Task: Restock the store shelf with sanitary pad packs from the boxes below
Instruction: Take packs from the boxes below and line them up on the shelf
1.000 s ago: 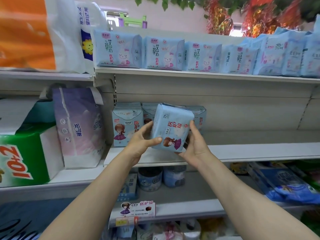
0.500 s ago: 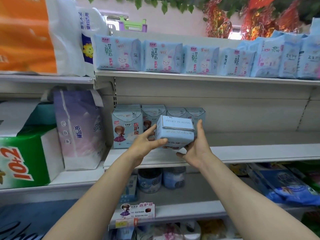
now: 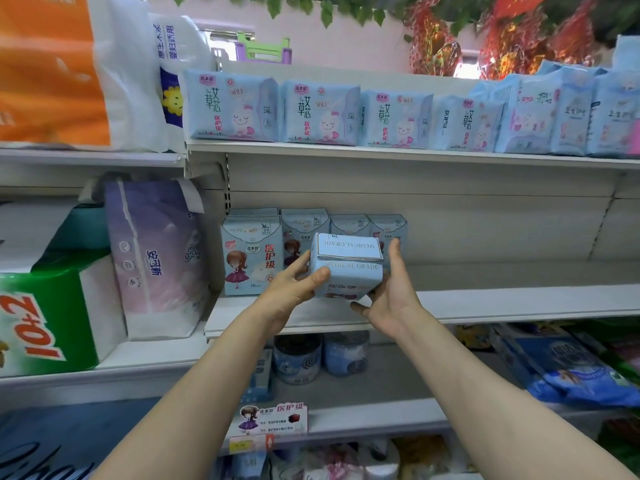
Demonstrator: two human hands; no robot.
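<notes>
Both hands (image 3: 346,296) gripping pad pack (image 3: 346,268), front print seemingly hidden underneath

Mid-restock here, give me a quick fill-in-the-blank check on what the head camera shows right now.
1. The pad pack is held by ____ hands, the left hand and the right hand.
2. The English words printed on the pack's near face read "MEDICAL ____".
3. The pack is held in front of the ____ shelf, where a row of girl-print packs stands.
4. The bunny-print packs sit on the shelf ____ that row.

Missing words: both; GRADE; middle; above
</notes>
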